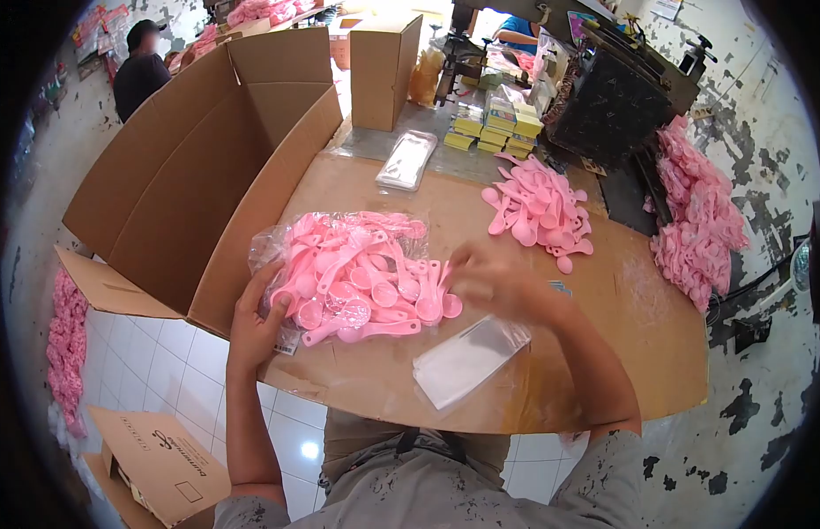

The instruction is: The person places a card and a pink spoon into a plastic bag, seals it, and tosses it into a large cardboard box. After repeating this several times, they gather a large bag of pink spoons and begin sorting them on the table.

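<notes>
A clear plastic bag (267, 242) full of pink plastic measuring spoons (357, 273) lies on the cardboard-covered table, some spoons spilling out at its right side. My left hand (258, 310) grips the bag's left edge, thumb against the spoons. Just right of these spoons is my right hand (494, 284), its fingers bent and smeared by motion; whether it holds anything I cannot make out. Below it lies a stack of flat clear plastic bags (470, 357). A small printed card (561, 287) shows partly behind my right wrist. Farther back is a loose pile of pink spoons (542, 207).
A large open cardboard box (185, 132) stands at the left. Behind are another stack of clear packets (407, 160), yellow card stacks (494, 123), an upright carton (383, 75) and a dark machine (608, 93). Pink bundles (697, 212) hang at right. Two people are in the background.
</notes>
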